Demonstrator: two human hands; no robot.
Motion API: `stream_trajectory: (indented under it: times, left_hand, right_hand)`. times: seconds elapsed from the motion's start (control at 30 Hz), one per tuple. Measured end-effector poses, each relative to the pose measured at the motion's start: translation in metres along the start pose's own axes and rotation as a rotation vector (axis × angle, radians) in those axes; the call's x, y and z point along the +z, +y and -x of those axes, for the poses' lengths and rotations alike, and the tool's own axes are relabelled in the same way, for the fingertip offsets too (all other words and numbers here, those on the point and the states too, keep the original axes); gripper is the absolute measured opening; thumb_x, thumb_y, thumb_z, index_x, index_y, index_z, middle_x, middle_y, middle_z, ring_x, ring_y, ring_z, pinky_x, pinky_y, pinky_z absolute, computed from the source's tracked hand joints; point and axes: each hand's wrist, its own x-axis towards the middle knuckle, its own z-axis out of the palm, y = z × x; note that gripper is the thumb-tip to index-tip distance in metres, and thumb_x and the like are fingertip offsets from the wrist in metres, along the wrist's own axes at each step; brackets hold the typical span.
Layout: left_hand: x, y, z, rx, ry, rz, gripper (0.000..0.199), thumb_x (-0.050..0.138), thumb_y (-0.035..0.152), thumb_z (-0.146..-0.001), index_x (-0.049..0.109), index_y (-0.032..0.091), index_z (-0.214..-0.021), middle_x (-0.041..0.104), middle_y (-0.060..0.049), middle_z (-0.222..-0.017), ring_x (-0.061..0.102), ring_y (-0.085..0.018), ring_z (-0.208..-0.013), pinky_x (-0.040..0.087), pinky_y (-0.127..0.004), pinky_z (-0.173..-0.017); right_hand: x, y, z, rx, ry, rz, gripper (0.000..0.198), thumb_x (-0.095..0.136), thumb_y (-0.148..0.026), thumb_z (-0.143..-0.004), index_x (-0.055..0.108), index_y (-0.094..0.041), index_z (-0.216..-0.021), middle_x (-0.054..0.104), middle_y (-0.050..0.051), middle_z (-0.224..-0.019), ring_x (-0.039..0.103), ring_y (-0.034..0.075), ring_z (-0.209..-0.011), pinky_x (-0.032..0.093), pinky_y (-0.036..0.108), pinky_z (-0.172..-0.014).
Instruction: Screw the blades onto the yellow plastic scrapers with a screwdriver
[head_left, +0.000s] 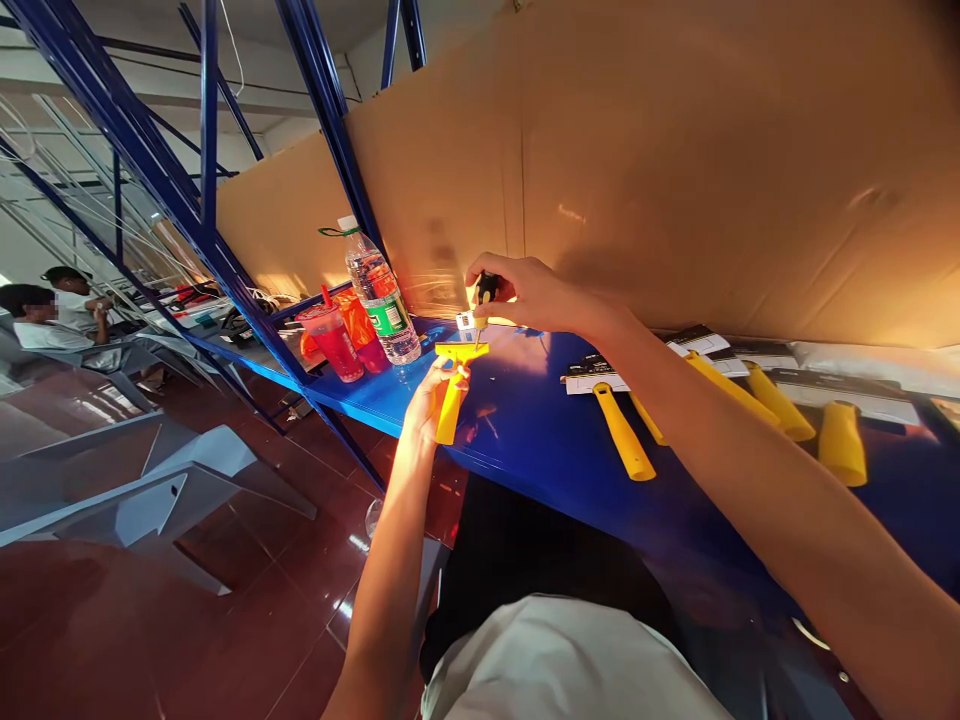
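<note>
My left hand [426, 402] is closed around a yellow plastic T-shaped scraper [448, 415], its handle pointing down towards me and its wide head at the top. Above it, the fingers of my right hand [529, 288] grip the black and yellow handle of a screwdriver [487, 288]. The thin shaft points down at the right part of the scraper's head; whether the tip touches a screw is too small to tell. A small white object [468, 320] shows just beside the screwdriver, partly hidden by my fingers.
A water bottle [384, 305] and a red cup [335, 345] stand left on the blue table [525, 440]. Right of my hands lie several yellow-handled scrapers [624, 435] with black-and-white packaging. Cardboard [637, 150] walls the back. Grey chairs [180, 490] and two people [45, 325] are at left.
</note>
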Motion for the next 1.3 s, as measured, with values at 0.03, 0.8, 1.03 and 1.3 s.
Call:
stream_trajectory:
  times: [0.03,0.8,1.03,1.3]
  left_hand:
    - [0.0,0.0,0.0,-0.002,0.0,-0.005,0.042,0.06,-0.002,-0.084,0.07,0.021,-0.118,0.073,-0.011,-0.115,0.061,-0.016,-0.084,0.045,-0.027,-0.071]
    - [-0.009,-0.001,-0.002,0.004,0.074,-0.079,0.029,0.071,0.002,-0.087,0.063,0.022,-0.107,0.073,-0.004,-0.106,0.064,-0.011,-0.078,0.043,-0.02,-0.06]
    - [-0.012,-0.003,-0.002,0.018,0.04,0.028,0.03,0.073,-0.003,-0.086,0.066,0.019,-0.105,0.074,-0.008,-0.106,0.065,-0.011,-0.074,0.043,-0.02,-0.058]
    - [-0.017,-0.007,-0.006,0.025,0.036,-0.03,0.033,0.074,-0.002,-0.084,0.07,0.019,-0.109,0.074,-0.006,-0.096,0.064,-0.012,-0.074,0.043,-0.022,-0.06]
  right_hand:
    - [0.001,0.002,0.0,0.001,0.001,-0.003,0.028,0.076,-0.027,-0.094,0.059,-0.026,-0.116,0.07,0.004,-0.099,0.062,0.021,-0.086,0.048,0.039,-0.082]
    - [0.0,-0.001,-0.007,0.044,-0.122,0.101,0.026,0.071,-0.018,-0.086,0.061,-0.023,-0.109,0.075,0.009,-0.112,0.065,0.024,-0.093,0.047,0.035,-0.079]
    - [0.015,0.005,-0.022,-0.14,-0.121,0.039,0.024,0.074,-0.023,-0.087,0.063,-0.028,-0.108,0.075,0.003,-0.109,0.065,0.022,-0.092,0.046,0.036,-0.081]
    - [0.016,0.004,-0.016,-0.117,-0.077,0.079,0.026,0.079,-0.037,-0.092,0.057,-0.026,-0.1,0.069,0.003,-0.097,0.059,0.021,-0.084,0.044,0.036,-0.076]
